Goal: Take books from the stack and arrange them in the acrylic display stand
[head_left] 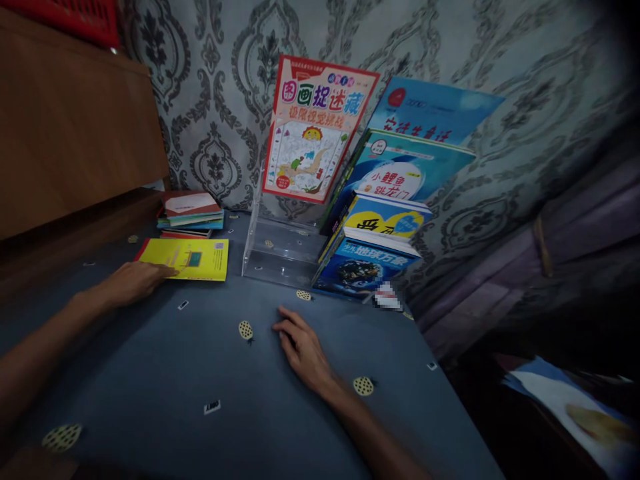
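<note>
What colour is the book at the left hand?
The book is mainly yellow; head view.

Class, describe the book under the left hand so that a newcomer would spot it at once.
On the blue-grey tablecloth, left of the clear stand, sits a short stack of books. In front of that stack, the left hand touches a yellow book. Unlike the stacked ones, it shows a bright yellow face with a small green drawing.
</note>
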Demonstrator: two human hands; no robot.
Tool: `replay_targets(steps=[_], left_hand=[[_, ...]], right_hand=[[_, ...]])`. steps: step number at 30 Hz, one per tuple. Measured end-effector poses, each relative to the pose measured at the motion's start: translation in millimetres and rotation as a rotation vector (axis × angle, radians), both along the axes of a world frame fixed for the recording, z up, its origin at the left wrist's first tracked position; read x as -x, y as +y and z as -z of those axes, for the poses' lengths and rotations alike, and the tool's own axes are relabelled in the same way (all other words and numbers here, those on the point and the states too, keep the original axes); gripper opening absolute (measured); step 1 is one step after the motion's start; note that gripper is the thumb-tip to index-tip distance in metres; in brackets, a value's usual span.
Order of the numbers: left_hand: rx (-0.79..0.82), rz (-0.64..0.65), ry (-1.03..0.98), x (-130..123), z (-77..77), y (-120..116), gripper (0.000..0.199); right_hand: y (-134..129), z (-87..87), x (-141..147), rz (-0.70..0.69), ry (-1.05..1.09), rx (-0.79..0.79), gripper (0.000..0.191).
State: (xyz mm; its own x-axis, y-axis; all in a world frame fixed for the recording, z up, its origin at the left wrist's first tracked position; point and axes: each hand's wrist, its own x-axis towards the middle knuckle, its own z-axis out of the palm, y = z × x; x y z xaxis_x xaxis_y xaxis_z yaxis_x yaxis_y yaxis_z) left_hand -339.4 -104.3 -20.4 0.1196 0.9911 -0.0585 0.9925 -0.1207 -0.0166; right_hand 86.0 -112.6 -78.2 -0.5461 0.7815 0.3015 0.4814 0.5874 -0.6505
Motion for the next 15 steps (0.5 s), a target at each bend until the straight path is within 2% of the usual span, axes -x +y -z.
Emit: replay_targets(steps=[5,8,13,15], left_hand=[[0.039,0.040,-0.043,-14,-17.7,-22,0.040],[0.075,0.101,-0.059,-19,-21.8,-33,0.040],[0.138,0.174,-0.145,-26,-11.2,-51,0.037],[0.102,0.178,-0.156,-29,-5.8,-59,0.034]], right_hand=[[1,0.1,1,-0.002,-0.014,-0.017,0.029],[2,2.4,0,-0.008,-0.018,-0.021,0.029],[1,2.7,1,-0.001,0.019,-0.022,0.030],[1,0.9,1,-0.002,0.016,-0.019,0.030]])
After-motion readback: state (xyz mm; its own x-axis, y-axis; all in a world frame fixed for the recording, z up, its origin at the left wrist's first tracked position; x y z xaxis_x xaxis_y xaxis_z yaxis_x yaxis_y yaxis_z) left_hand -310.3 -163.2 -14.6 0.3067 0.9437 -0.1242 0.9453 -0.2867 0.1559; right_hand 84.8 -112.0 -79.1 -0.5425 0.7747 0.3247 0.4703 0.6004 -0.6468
